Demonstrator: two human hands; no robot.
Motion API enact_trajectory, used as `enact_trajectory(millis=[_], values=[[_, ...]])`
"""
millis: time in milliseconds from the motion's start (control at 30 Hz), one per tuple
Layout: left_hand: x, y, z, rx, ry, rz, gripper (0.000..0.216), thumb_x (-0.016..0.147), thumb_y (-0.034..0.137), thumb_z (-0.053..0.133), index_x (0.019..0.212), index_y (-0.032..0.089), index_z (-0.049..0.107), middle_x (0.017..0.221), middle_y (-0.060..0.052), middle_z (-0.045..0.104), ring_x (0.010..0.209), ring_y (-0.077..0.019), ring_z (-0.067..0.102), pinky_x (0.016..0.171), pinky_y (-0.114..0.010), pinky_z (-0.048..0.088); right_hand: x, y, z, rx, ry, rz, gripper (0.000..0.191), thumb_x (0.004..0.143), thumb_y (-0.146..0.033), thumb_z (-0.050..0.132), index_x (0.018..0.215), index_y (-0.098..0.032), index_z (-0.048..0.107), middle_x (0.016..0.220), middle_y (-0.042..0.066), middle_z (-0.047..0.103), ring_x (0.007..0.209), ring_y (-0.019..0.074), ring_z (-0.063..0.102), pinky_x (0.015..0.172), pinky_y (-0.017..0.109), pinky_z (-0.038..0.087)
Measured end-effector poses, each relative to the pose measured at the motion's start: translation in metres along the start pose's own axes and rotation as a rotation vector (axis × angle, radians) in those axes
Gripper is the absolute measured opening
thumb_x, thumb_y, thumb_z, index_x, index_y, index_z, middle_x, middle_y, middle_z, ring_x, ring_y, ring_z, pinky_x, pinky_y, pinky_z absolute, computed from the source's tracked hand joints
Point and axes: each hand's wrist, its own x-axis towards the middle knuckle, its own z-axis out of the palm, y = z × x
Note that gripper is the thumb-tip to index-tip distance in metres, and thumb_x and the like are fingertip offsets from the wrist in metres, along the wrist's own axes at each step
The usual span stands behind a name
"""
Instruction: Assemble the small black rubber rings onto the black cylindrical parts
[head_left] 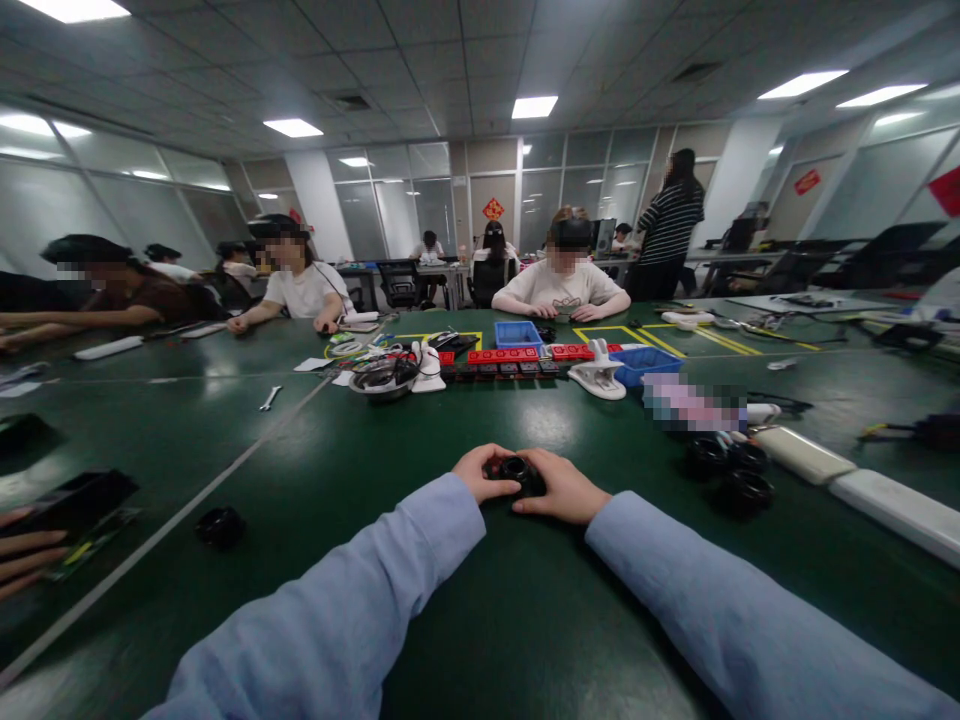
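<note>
In front of me, low over the green table, my left hand and my right hand are closed from both sides around a small black part with a round opening. The opening faces up and toward me. My fingers cover much of the part, so its exact kind cannot be made out. A similar dark round piece lies on the table to the left. Several more black round pieces sit in a cluster to the right of my right hand.
Ahead are a metal bowl with cables, a red power strip, a white clamp stand and a blue bin. A wrench lies left. White bars lie right. A co-worker's hand touches a dark box.
</note>
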Motion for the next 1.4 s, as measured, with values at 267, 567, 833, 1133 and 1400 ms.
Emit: enact_trajectory(millis=[267,567,833,1133,1400], values=[[0.0,-0.001,-0.002,0.041,0.004,0.004,0.041,0.055,0.027,0.069,0.091,0.013,0.056,0.081,-0.003,0.056,0.071,-0.0131,0.047,0.058,-0.022,0.034,0.004,0.016,-0.001,0.137,-0.099,-0.066,0.035,0.065,-0.034,0.06,0.096,-0.018,0.055,0.087,0.004,0.053,0.078,0.016,0.05,0.067,0.027,0.038],[0.0,-0.001,-0.003,0.062,-0.008,-0.005,0.042,0.055,0.029,0.069,0.092,0.014,0.056,0.08,-0.003,0.057,0.07,-0.0132,0.048,0.055,-0.021,0.033,0.005,0.015,0.001,0.118,-0.082,-0.074,0.034,0.064,-0.035,0.062,0.092,-0.017,0.056,0.083,0.003,0.052,0.074,0.015,0.049,0.065,0.026,0.038],[0.0,-0.001,-0.001,0.1,0.027,0.014,0.04,0.055,0.027,0.069,0.091,0.015,0.056,0.082,-0.003,0.056,0.073,-0.0139,0.049,0.056,-0.022,0.034,0.005,0.018,0.005,0.174,-0.061,0.01,0.03,0.063,-0.036,0.062,0.085,-0.017,0.056,0.079,0.001,0.052,0.072,0.0138,0.049,0.061,0.024,0.036],[-0.002,0.001,0.009,0.242,0.249,-0.01,0.037,0.055,0.031,0.067,0.087,0.017,0.055,0.081,-0.001,0.053,0.068,-0.0135,0.048,0.061,-0.025,0.039,0.004,-0.002,0.016,-0.126,0.17,0.185,0.031,0.063,-0.042,0.059,0.076,-0.015,0.051,0.074,0.004,0.053,0.066,0.014,0.048,0.056,0.024,0.032],[-0.002,0.0,-0.001,0.118,0.03,0.037,0.039,0.057,0.027,0.067,0.092,0.015,0.056,0.083,-0.003,0.058,0.075,-0.0154,0.05,0.063,-0.024,0.038,0.003,0.015,0.005,0.105,-0.032,-0.047,0.033,0.064,-0.035,0.061,0.092,-0.017,0.056,0.082,0.003,0.056,0.075,0.0158,0.051,0.065,0.026,0.038]])
